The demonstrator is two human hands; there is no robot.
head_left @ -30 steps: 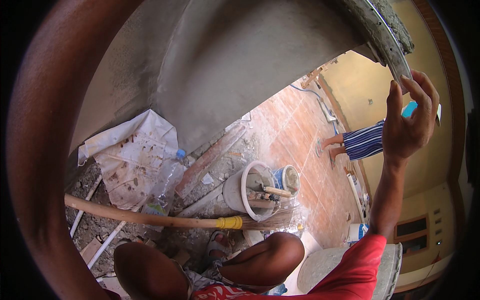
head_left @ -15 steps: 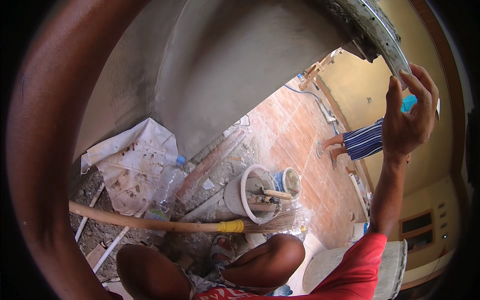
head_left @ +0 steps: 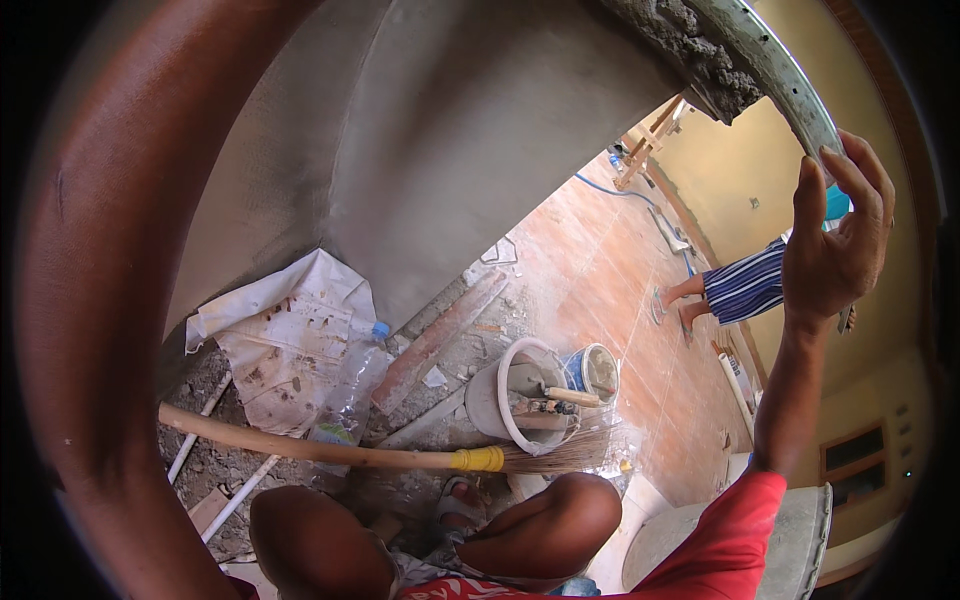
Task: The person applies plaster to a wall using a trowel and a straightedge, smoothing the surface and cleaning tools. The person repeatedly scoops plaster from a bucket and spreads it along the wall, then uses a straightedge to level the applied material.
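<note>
My right hand [head_left: 835, 240] is raised at the upper right, its fingers closed around a long grey metal straightedge [head_left: 785, 90]. The straightedge lies against the top of the grey plastered wall [head_left: 450, 150], and a clump of wet mortar [head_left: 690, 45] sits along its edge. Only my left arm [head_left: 100, 300] shows, a large blur curving up the left side. Its hand is out of the picture. My bare knees [head_left: 540, 520] are at the bottom.
Below lie a broom with a yellow band [head_left: 475, 459], a white bucket [head_left: 505, 400] holding tools, a small pail [head_left: 597, 370], a plastic bottle [head_left: 350, 385] and a crumpled white sack [head_left: 290, 330]. Another person in striped shorts [head_left: 745, 285] stands on the tiled floor. A grey board [head_left: 790, 550] is at the lower right.
The view has shifted a little, and more of the straightedge and mortar now shows at the top. My right hand keeps its hold at about the same place.
</note>
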